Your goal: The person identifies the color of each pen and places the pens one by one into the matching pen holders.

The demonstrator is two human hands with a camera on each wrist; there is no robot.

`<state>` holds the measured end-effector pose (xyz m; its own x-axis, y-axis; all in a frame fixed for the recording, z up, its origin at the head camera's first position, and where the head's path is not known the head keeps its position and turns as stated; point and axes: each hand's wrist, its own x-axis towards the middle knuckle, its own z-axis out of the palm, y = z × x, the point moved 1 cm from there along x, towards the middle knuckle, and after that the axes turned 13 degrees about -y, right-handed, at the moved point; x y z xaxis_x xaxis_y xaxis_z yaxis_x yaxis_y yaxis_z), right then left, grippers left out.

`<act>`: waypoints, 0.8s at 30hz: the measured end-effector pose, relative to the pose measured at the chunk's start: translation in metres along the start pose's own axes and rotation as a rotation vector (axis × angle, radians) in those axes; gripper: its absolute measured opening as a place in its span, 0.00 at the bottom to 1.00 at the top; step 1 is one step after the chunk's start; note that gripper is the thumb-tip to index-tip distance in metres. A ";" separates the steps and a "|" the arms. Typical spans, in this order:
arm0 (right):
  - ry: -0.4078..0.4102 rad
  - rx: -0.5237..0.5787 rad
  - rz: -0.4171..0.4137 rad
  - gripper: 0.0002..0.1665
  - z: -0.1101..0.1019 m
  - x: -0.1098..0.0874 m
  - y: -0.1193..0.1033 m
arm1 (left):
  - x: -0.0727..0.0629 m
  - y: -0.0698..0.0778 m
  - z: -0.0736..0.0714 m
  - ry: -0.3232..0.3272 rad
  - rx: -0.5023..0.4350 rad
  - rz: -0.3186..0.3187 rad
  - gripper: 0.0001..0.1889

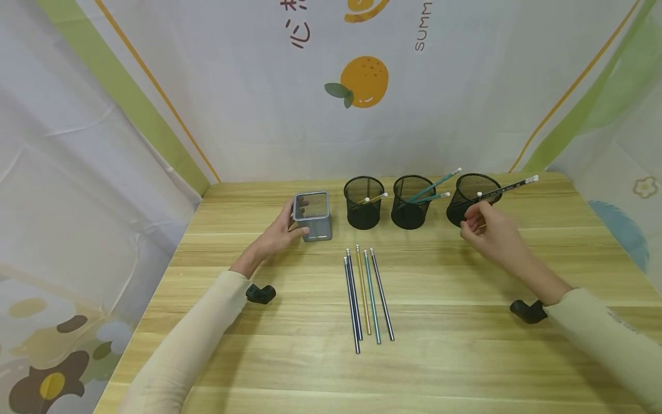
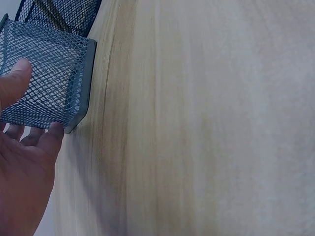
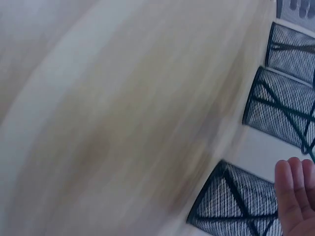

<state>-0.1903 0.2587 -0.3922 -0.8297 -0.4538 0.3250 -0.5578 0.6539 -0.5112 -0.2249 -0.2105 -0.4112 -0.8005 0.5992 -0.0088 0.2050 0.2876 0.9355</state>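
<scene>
A left hand (image 1: 274, 238) gripped an upright grey mesh holder (image 1: 318, 227), mouth upward near the far edge of the table (image 1: 289, 368), five pencils (image 1: 363, 287) lay lengthwise, erasers (image 1: 357, 247) toward that edge, a right hand (image 1: 493, 230), thumb and fingers loosely parted, hung beside the rightmost black cup (image 1: 457, 213).

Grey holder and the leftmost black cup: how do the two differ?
The grey holder is square, while the black cup is round.
The left hand holds the grey holder; neither hand touches the black cup.
Pencils lean inside the black cup, but none shows in the grey holder.
Both have mesh walls and open tops.
</scene>
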 end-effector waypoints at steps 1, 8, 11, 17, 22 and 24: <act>-0.007 0.008 0.001 0.11 0.002 0.001 -0.001 | 0.000 0.000 0.000 0.000 -0.001 0.001 0.38; -0.058 0.041 0.032 0.10 0.016 0.003 -0.009 | 0.000 -0.001 0.000 0.000 -0.002 -0.004 0.37; -0.112 0.075 0.083 0.09 0.020 0.003 -0.014 | 0.000 -0.001 0.000 0.000 0.000 -0.002 0.37; -0.245 0.183 0.176 0.08 0.030 0.008 -0.027 | -0.001 -0.001 0.000 -0.001 0.006 0.001 0.37; -0.365 0.349 0.238 0.09 0.042 0.013 -0.039 | -0.001 0.000 0.000 0.000 0.005 0.004 0.36; -0.413 0.415 0.272 0.11 0.047 0.016 -0.045 | -0.001 0.000 0.000 -0.002 0.006 0.004 0.36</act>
<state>-0.1773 0.1935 -0.4018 -0.8182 -0.5550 -0.1502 -0.2065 0.5274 -0.8242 -0.2241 -0.2109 -0.4113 -0.7988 0.6016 -0.0056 0.2117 0.2898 0.9334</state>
